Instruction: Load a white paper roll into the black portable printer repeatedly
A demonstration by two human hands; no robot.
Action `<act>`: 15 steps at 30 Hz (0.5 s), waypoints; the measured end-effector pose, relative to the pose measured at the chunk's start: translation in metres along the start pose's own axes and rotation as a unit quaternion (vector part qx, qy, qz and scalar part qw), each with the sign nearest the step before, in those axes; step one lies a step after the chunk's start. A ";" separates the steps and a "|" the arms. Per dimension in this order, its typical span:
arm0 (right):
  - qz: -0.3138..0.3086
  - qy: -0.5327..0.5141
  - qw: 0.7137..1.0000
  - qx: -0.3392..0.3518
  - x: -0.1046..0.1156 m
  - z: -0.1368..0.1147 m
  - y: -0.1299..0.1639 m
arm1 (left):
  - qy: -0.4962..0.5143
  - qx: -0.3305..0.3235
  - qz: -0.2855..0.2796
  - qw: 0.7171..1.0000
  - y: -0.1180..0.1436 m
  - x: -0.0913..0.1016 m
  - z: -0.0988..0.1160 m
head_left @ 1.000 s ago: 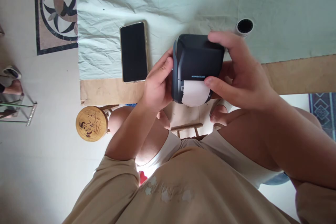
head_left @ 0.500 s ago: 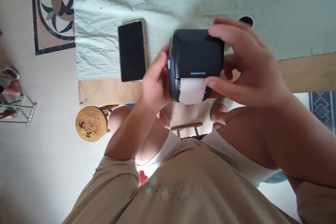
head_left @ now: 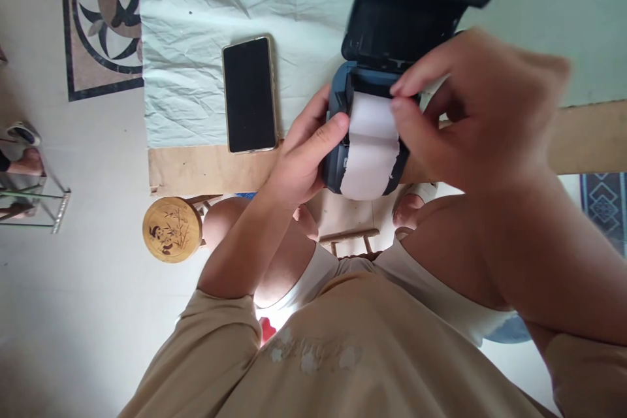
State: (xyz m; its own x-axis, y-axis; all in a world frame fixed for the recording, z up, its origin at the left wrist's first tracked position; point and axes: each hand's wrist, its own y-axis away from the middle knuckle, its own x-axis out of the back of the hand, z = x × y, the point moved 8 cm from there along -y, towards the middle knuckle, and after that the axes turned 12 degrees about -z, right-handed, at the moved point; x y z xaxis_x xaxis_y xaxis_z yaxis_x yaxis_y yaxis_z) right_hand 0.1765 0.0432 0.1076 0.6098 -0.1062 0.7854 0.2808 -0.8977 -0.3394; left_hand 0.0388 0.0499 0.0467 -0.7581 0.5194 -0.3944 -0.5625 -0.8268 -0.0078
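A dark label printer is held over the table's near edge, its lid swung up and away from me. My left hand is wrapped around the printer's left side, with the thumb on its rim. White label paper lies in the open compartment and hangs over the front with a ragged right edge. My right hand, partly blurred, has thumb and forefinger pinched at the right edge of the paper. The right side of the printer is partly hidden behind these fingers.
Left of the printer, a phone with a dark screen lies on the pale green cloth. A bare wooden strip forms the table's near edge. A round wooden stool stands below, left of my legs. Another person's foot shows at far left.
The printer's lid has gone from closed to raised, exposing the paper inside. My right hand has moved from the lid to the paper's edge. My left thumb now lies over the printer's rim.
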 end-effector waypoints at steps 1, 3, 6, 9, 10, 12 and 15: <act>-0.022 0.057 0.998 -0.001 -0.005 -0.005 0.000 | -0.014 0.002 -0.002 1.000 0.000 0.000 0.001; -0.072 0.121 0.990 -0.003 -0.014 -0.010 0.000 | -0.040 0.005 -0.004 0.999 0.001 -0.001 0.002; -0.107 0.146 0.983 0.013 -0.018 -0.011 0.001 | -0.051 0.013 -0.006 0.999 0.001 0.000 0.002; -0.137 0.133 0.981 0.033 -0.020 -0.010 0.003 | -0.060 0.036 -0.003 0.998 0.002 0.001 -0.001; -0.145 0.115 0.982 0.034 -0.019 -0.009 0.004 | -0.062 0.042 0.002 0.997 0.003 0.002 -0.002; -0.143 0.053 0.988 0.018 -0.014 -0.008 0.005 | -0.061 0.044 0.009 0.997 0.003 0.003 -0.002; -0.147 -0.120 0.982 -0.021 -0.003 -0.001 0.009 | -0.051 0.043 -0.002 0.998 0.002 0.002 -0.003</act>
State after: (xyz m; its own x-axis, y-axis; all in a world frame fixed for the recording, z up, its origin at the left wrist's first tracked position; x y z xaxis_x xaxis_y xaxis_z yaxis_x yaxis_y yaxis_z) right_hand 0.1764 0.0355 0.1029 0.6656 0.2592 0.6999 0.4431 -0.8919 -0.0911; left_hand 0.0374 0.0485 0.0433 -0.7829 0.5460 -0.2982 -0.5887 -0.8052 0.0711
